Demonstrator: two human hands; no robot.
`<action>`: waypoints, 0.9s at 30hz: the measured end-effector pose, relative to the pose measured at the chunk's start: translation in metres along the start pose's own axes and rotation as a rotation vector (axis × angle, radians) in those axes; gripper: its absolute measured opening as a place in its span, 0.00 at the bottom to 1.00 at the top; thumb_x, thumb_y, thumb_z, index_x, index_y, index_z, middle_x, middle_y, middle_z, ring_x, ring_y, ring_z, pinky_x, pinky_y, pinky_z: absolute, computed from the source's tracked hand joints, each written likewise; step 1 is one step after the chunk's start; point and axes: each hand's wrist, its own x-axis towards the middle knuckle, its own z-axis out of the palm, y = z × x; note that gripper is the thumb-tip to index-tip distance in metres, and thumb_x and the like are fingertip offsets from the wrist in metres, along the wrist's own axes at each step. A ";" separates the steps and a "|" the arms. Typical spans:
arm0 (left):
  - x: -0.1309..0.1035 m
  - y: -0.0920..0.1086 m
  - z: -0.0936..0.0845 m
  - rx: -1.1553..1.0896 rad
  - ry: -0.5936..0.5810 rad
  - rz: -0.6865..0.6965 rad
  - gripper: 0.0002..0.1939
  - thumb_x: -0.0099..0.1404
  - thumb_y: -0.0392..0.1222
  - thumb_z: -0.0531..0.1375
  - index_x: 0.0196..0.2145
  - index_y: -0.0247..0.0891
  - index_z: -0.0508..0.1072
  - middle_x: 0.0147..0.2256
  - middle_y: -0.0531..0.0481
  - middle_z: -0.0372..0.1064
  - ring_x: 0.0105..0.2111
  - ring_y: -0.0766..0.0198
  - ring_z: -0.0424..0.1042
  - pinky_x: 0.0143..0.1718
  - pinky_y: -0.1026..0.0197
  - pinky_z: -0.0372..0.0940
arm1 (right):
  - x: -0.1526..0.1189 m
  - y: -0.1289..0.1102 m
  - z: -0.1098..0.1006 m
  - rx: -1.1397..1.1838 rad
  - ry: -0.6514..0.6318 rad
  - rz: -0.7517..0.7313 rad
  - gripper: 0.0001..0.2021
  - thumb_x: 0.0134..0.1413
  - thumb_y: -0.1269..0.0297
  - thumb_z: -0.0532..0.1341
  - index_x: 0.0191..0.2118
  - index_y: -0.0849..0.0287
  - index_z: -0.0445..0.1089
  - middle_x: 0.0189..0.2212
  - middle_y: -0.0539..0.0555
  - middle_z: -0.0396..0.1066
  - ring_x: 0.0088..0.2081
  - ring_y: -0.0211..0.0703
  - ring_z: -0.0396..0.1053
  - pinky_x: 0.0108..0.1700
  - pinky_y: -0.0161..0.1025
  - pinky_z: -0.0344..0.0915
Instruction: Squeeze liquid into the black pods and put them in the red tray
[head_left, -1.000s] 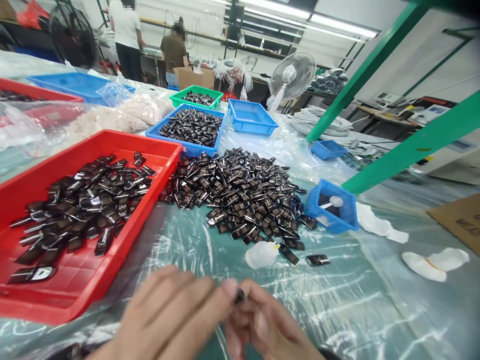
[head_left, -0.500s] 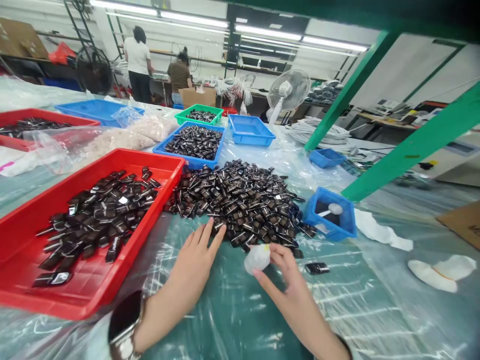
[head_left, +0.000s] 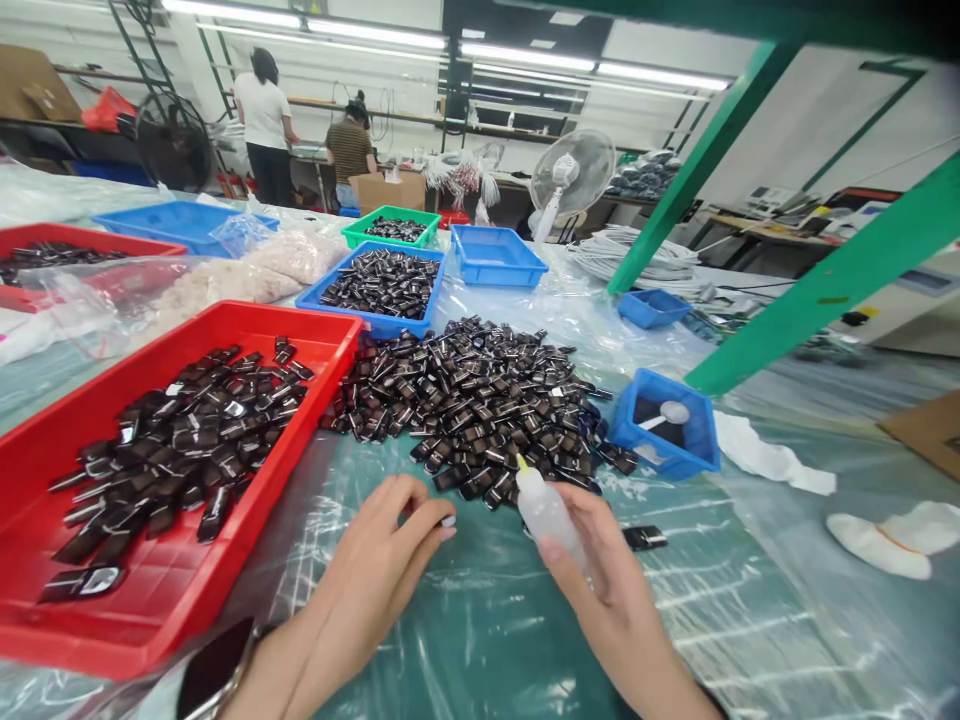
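My right hand [head_left: 600, 570] is wrapped round a translucent squeeze bottle [head_left: 551, 520] whose thin yellowish tip points up and to the left. My left hand [head_left: 382, 560] is closed in a pinch left of the bottle, above the green table covering. A small white piece [head_left: 448, 521] shows at its fingertips; its kind is too small to make out. Just beyond both hands lies a large heap of small dark brown glossy plastic parts [head_left: 480, 400] with metal strips. One loose dark part [head_left: 645, 538] rests to the right of my right hand, partly hidden by it.
A red tray [head_left: 180, 610] with more dark parts stands at left. Behind the heap are a filled blue tray [head_left: 360, 318], a green tray [head_left: 431, 238] and another blue tray [head_left: 499, 270]. A small blue bin [head_left: 705, 440] holds a white spoon [head_left: 673, 412]. Green posts [head_left: 750, 355] rise at right.
My left hand has drawn back from the heap's edge and closed into a pinch. My right hand has closed further round the bottle, whose tip now points up and left.
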 end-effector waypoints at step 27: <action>-0.015 0.022 -0.014 -0.412 -0.104 -0.067 0.11 0.74 0.39 0.43 0.41 0.41 0.64 0.34 0.52 0.63 0.35 0.62 0.64 0.38 0.60 0.61 | -0.009 -0.026 -0.019 0.202 -0.111 0.002 0.13 0.52 0.46 0.62 0.42 0.40 0.69 0.30 0.45 0.75 0.26 0.34 0.72 0.27 0.24 0.67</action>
